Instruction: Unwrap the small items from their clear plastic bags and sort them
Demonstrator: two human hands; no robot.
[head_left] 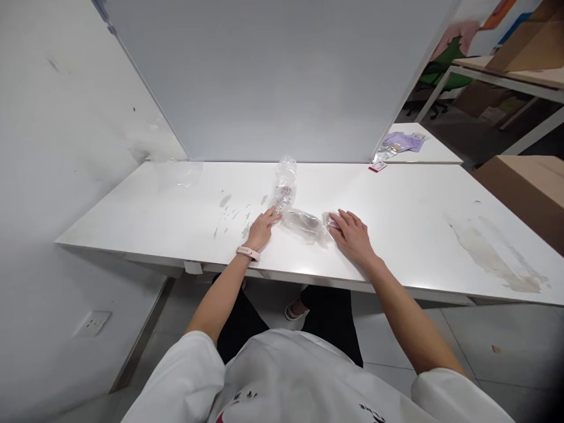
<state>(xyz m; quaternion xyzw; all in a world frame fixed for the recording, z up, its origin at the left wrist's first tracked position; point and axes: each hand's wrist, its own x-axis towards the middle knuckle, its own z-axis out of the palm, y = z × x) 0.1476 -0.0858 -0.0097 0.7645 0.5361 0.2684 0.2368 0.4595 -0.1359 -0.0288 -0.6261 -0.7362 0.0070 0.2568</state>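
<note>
Left hand [262, 228] and right hand [352, 235], fingers flat and loosely spread, press ends of clear plastic bag [304, 223] near worktop [154, 200] front edge; second bag [285, 182] behind, bare surface either side.

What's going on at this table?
A person sits at a white table with both hands on clear plastic bags. The left hand rests at one end of a clear bag lying flat, the right hand at its other end. Another clear bag lies just behind, toward the white partition.
</note>
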